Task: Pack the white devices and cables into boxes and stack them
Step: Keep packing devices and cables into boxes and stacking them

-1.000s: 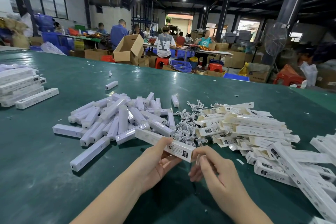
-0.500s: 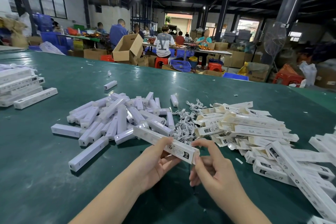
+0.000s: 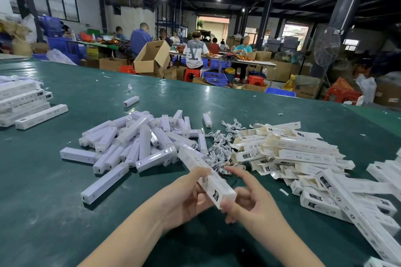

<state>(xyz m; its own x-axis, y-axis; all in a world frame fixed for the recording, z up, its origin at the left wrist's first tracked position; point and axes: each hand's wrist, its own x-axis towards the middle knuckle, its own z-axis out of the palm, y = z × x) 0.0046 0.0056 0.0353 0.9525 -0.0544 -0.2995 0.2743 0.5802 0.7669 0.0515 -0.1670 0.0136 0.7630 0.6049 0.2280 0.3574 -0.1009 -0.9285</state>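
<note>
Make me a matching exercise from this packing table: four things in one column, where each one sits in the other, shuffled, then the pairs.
Things:
1. held box
2. device pile
3. cable heap
4. stacked boxes

Places:
A. far left of the table
B. between the device pile and the flat boxes
C. in both hands, left hand and right hand
D. middle of the table, left of the cables

Pairs: 1-C, 2-D, 3-B, 4-A
</note>
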